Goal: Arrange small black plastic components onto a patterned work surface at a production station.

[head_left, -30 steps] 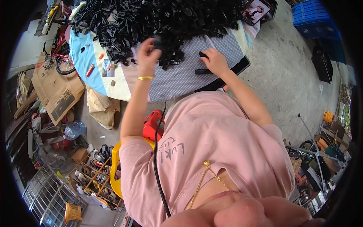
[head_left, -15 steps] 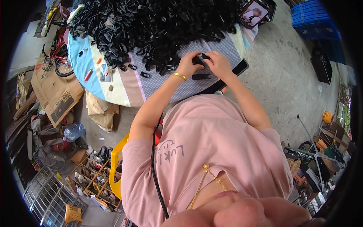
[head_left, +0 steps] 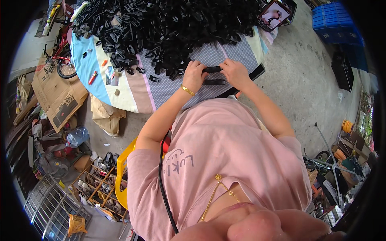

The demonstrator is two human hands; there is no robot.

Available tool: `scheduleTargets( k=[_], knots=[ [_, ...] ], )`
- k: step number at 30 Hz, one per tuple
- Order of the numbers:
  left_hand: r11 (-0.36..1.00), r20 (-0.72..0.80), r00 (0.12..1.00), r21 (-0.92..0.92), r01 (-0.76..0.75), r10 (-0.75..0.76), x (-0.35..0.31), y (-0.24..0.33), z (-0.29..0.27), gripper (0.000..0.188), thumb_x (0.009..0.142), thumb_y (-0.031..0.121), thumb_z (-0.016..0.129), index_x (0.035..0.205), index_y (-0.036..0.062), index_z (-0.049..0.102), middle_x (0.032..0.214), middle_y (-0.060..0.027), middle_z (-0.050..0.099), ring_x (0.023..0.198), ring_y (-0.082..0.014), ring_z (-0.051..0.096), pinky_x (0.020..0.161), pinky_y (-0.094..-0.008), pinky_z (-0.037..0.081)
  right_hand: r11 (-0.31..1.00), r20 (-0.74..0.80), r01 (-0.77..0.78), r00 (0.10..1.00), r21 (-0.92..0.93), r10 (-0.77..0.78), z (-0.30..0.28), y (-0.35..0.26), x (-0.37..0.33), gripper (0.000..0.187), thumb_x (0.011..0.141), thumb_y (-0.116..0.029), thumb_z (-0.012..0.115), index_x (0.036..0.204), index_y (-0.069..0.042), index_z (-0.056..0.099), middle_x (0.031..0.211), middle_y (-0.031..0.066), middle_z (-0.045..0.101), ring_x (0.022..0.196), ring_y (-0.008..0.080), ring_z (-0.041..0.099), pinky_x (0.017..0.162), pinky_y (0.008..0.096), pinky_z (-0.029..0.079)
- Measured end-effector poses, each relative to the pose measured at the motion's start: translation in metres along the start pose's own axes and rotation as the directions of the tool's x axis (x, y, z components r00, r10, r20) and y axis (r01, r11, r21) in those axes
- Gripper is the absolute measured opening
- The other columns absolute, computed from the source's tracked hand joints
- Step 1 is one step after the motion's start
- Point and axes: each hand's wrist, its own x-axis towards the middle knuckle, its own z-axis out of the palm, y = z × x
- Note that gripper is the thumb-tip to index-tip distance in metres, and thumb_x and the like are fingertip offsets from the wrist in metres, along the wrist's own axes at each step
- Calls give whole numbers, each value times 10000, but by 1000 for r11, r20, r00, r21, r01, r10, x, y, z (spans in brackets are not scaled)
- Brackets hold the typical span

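Observation:
A short black bar-like plastic piece [head_left: 212, 69] spans the gap between my two hands, held level just above the table. My left hand [head_left: 194, 78] pinches its left end, and my right hand [head_left: 236, 74] grips the right end; the fingers cover both ends. Below it on the patterned cloth [head_left: 169, 94] lies a similar dark bar [head_left: 214, 82], touched by neither hand. Beyond my hands rises a large heap of small black plastic parts [head_left: 169, 32]. A single black part [head_left: 154, 78] sits apart from the heap's near edge.
A lit screen [head_left: 275, 17] stands at the table's far right. On the cloth's left lie a red lighter-like object [head_left: 93, 78] and a card [head_left: 112, 76]. Beside the table are flattened cardboard [head_left: 60, 96], a yellow chair [head_left: 124, 176] and blue crates [head_left: 335, 22].
My hands have moved slightly apart. The black pieces that were held separately now look like one level bar between them.

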Motion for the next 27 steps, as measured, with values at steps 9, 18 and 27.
scheduleTargets(
  k=[9, 18, 27],
  knots=[
    [998, 28, 998, 16, -55, 54, 4, -3, 2, 227, 613, 71, 741, 827, 41, 674, 803, -74, 590, 786, -273, 535, 709, -368, 471, 969, 80, 196, 975, 154, -209, 18, 3, 20, 202, 748, -84, 642, 937, -49, 582, 842, 83, 524, 747, 279, 573, 630, 388, 467],
    [998, -3, 999, -55, 43, -43, 20, -7, -72, 136, 736, 132, 702, 842, 51, 676, 829, -104, 626, 795, -276, 601, 695, -337, 490, 992, 560, -2, 826, 128, -70, -13, 5, 44, 225, 713, -200, 689, 890, -62, 677, 868, 102, 603, 781, 297, 611, 677, 386, 492],
    [432, -497, 489, 233, 871, -717, 12, -190, -172, 512, 723, 409, 741, 1077, 67, 598, 1110, -157, 606, 1053, -344, 567, 861, -427, 467, 992, -157, -18, 987, 123, 38, 31, -30, 96, 307, 801, -206, 650, 1081, -85, 615, 972, 88, 586, 830, 272, 618, 695, 358, 508]
  ],
)
